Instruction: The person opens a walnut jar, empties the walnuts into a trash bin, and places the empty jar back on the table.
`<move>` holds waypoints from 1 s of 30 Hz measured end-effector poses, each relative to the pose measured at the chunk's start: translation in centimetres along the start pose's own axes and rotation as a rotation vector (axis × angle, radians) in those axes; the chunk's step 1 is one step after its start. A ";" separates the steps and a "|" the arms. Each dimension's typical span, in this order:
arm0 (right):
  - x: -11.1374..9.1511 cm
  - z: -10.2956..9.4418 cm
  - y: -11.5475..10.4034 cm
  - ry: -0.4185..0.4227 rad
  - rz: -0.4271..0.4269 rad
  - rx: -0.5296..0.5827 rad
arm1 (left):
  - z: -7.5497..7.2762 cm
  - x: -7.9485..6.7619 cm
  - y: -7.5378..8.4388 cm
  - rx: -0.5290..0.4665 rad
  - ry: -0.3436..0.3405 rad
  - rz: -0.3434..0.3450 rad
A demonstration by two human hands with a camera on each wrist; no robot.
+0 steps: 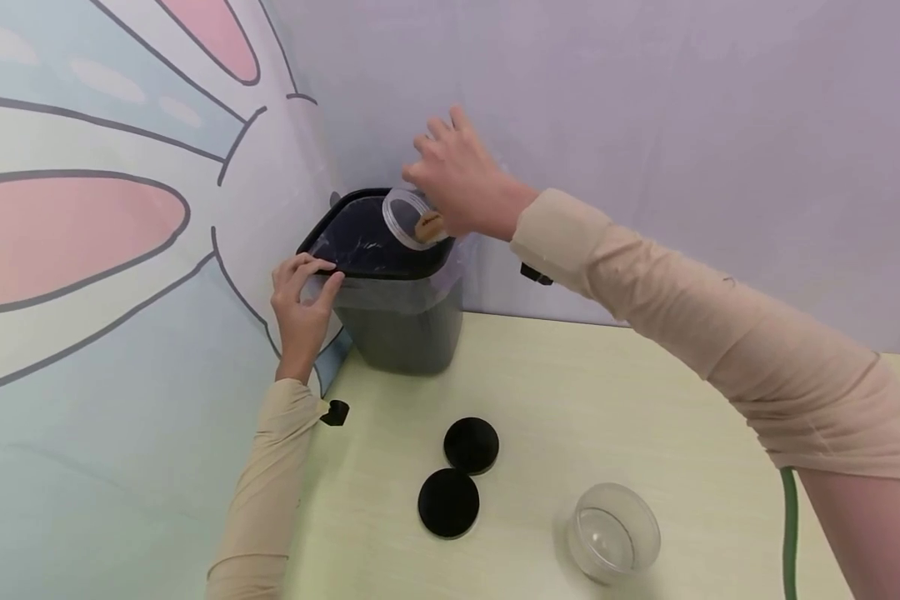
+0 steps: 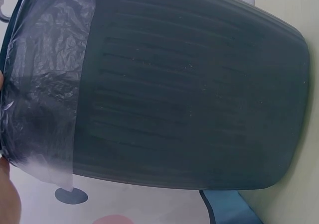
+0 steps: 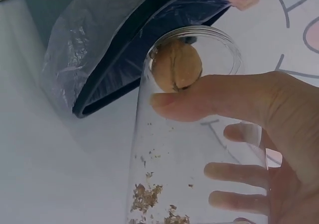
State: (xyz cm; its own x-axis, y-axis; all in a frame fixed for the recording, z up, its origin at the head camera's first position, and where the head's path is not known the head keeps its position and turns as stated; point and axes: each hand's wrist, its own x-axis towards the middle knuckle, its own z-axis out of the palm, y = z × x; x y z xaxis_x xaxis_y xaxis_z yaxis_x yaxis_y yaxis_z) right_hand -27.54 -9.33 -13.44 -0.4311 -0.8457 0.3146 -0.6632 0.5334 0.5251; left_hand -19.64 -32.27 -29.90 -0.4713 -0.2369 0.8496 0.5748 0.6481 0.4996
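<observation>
My right hand (image 1: 461,179) grips a clear jar (image 3: 194,139), tilted with its mouth over the trash bin (image 1: 401,329). A walnut (image 3: 177,64) lies just inside the mouth of the jar, and brown crumbs (image 3: 147,198) cling further down its wall. With thumb and fingers, my left hand (image 1: 300,304) holds the bin's front left rim. A thin see-through liner bag (image 2: 47,89) is folded over that rim and hangs down outside. The dark grey bin stands upright in the corner; its bottom inside is hidden.
Two round black lids (image 1: 471,446) lie side by side on the pale table (image 1: 525,367). Nearer and to the right stands a clear round container (image 1: 613,533). A printed cartoon curtain (image 1: 120,350) borders the left side, and a plain pale curtain (image 1: 645,125) hangs behind.
</observation>
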 end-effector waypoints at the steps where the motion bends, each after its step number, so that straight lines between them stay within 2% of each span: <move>1: 0.1 -0.1 0.0 0.006 -0.004 -0.010 | 0.0 0.0 0.0 0.004 0.000 0.001; 4: 0.2 -0.1 0.0 0.029 -0.027 -0.047 | 0.1 0.0 0.1 0.013 0.002 0.002; 7: 0.4 -0.3 0.0 0.035 -0.048 -0.038 | 0.1 0.0 0.1 0.014 0.008 0.000; 15: 0.7 -0.9 0.2 0.014 -0.053 -0.073 | 0.4 0.1 -0.3 -0.003 0.023 0.023; 22: 0.6 -0.9 0.2 0.003 -0.067 -0.086 | 0.4 0.0 -0.1 0.013 0.019 0.001; 30: 0.5 0.0 -0.2 0.057 -0.095 -0.170 | 0.1 -0.1 -0.1 0.016 0.016 -0.001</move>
State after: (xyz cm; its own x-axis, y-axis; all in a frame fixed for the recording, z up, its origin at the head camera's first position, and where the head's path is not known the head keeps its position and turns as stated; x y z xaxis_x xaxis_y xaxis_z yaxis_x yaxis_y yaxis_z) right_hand -27.61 -9.83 -13.37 -0.3334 -0.8941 0.2992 -0.5844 0.4450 0.6785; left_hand -19.73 -32.17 -30.05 -0.4609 -0.2487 0.8519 0.5640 0.6591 0.4975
